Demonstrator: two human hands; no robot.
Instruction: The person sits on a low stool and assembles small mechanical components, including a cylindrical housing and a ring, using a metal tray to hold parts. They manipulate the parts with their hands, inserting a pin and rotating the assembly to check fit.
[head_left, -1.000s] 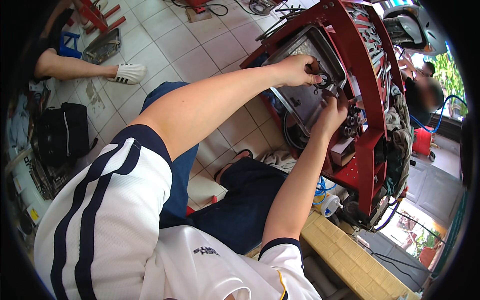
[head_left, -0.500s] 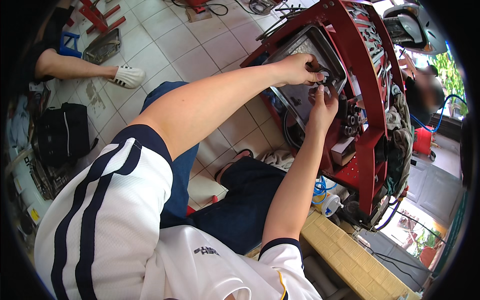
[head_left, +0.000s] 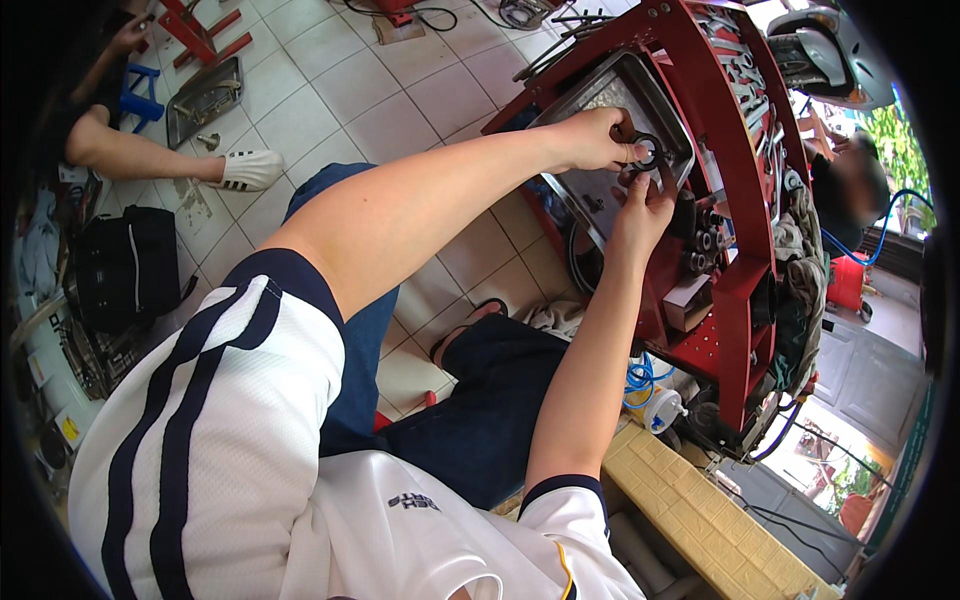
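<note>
Left hand (head_left: pixel 590 140) pinches black rubber ring (head_left: pixel 645 152) over metal tray (head_left: pixel 600 95), upper right. Right hand (head_left: pixel 640 210) fingertips steady ring. Next likely: careful seating.

Single head-worn fisheye view, steeply down, close over red tool cart (head_left: pixel 740 250).

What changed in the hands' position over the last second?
The right hand drew up from lower on the red tool cart toward the left hand, its fingers now near the black ring that the left pinches. The left hand, ring and metal tray stayed put.
</note>
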